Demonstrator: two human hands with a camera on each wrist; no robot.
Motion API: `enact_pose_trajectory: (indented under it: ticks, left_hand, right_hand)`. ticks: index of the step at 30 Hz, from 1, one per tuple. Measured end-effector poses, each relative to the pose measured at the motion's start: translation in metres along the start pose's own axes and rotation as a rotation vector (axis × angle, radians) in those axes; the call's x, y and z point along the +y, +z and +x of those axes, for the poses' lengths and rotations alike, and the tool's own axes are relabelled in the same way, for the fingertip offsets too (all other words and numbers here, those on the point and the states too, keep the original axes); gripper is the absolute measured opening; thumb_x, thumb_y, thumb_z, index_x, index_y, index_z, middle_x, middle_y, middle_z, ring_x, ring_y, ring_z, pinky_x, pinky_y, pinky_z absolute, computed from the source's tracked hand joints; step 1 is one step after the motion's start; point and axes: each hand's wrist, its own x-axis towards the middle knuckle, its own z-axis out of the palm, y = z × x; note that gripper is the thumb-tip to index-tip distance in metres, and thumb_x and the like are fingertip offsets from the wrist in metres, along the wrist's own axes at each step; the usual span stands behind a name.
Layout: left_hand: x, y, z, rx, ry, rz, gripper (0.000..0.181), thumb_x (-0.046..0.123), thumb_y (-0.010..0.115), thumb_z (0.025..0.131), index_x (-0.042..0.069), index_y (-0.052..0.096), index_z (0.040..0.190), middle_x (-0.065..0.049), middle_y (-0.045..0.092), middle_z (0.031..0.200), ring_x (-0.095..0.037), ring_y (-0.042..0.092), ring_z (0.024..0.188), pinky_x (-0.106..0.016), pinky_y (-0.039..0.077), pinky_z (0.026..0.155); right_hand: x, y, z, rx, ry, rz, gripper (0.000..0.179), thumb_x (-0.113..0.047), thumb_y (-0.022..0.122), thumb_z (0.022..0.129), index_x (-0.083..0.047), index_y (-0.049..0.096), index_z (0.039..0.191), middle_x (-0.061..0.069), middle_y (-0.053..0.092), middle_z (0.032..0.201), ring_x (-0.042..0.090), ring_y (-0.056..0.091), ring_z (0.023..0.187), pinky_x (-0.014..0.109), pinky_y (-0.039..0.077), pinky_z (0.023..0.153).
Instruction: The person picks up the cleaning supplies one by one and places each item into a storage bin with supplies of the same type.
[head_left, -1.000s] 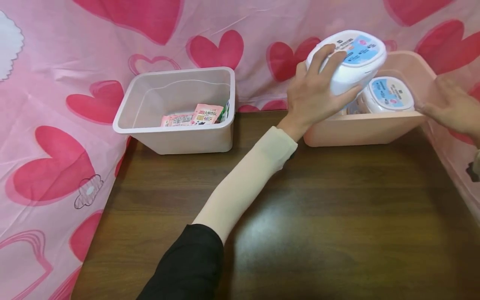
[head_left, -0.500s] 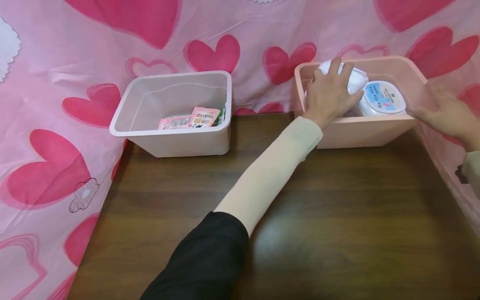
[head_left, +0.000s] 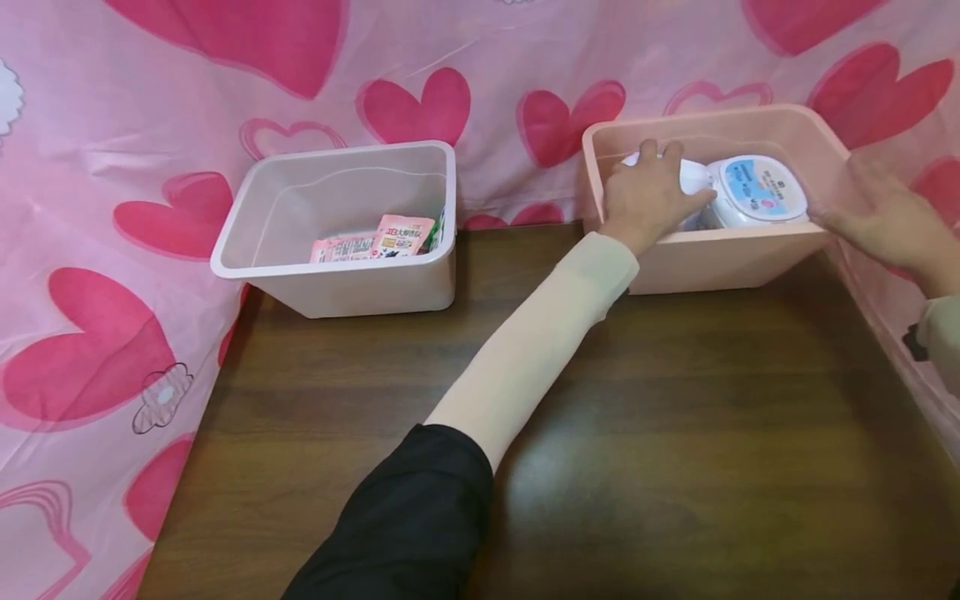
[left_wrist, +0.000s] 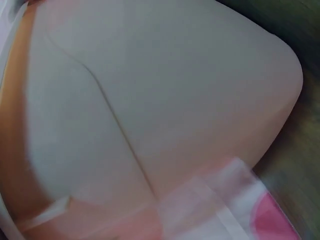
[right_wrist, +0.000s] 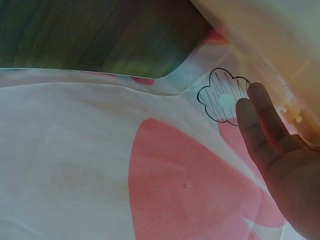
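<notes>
My left hand (head_left: pixel 648 196) reaches into the pink bin (head_left: pixel 720 254) at the right and grips a white tub (head_left: pixel 693 177), most of which the hand hides. Beside it in the bin sits a second white tub (head_left: pixel 761 190) with a blue and white label on its lid. My right hand (head_left: pixel 892 212) is at the bin's right end, its thumb by the front rim corner. In the right wrist view two fingers (right_wrist: pixel 265 120) stand out straight alongside the bin's wall. The left wrist view is filled by a blurred pale surface.
A pale grey-pink bin (head_left: pixel 375 287) stands at the left with pink printed packets (head_left: pixel 401 236) inside. Both bins are on a dark wooden table (head_left: pixel 660 450). Pink heart-patterned cloth (head_left: pixel 495 50) hangs behind and along the sides.
My left hand has lowered the white tub from above the pink bin down into it, near the left end. The right hand has stayed by the bin's right end. The head view shifts slightly.
</notes>
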Motion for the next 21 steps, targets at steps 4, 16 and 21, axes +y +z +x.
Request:
enact_pose_trajectory:
  ticks: [4,16,21]
  left_hand:
    - [-0.003,0.003,-0.006,-0.022,-0.005,-0.013,0.074,0.081,0.044,0.088,0.037,0.05,0.148,0.0,0.049,0.148,-0.01,0.064,0.09,-0.026,0.054,0.073]
    - [-0.002,-0.009,-0.03,-0.217,0.09,-0.142,0.054,0.071,0.034,0.099,0.032,0.068,0.113,0.01,0.065,0.112,-0.009,0.057,0.102,-0.031,0.048,0.084]
    - [-0.001,-0.008,-0.026,-0.289,0.091,-0.126,0.061,0.074,0.028,0.098,0.037,0.06,0.136,0.014,0.059,0.13,-0.009,0.052,0.115,-0.032,0.045,0.094]
  right_hand:
    - [0.0,0.004,0.0,-0.01,-0.005,0.006,0.099,-0.053,0.055,0.096,-0.021,-0.016,0.158,0.02,-0.021,0.162,0.056,-0.01,0.144,0.078,-0.003,0.105]
    - [-0.001,-0.002,0.004,-0.003,-0.028,-0.015,0.094,-0.048,0.052,0.098,-0.019,-0.013,0.159,0.019,-0.019,0.163,0.051,-0.011,0.146,0.072,-0.005,0.11]
    - [0.002,-0.005,0.012,0.005,-0.01,0.012,0.097,-0.051,0.054,0.097,-0.022,-0.015,0.159,0.018,-0.019,0.163,0.054,-0.009,0.146,0.075,-0.004,0.108]
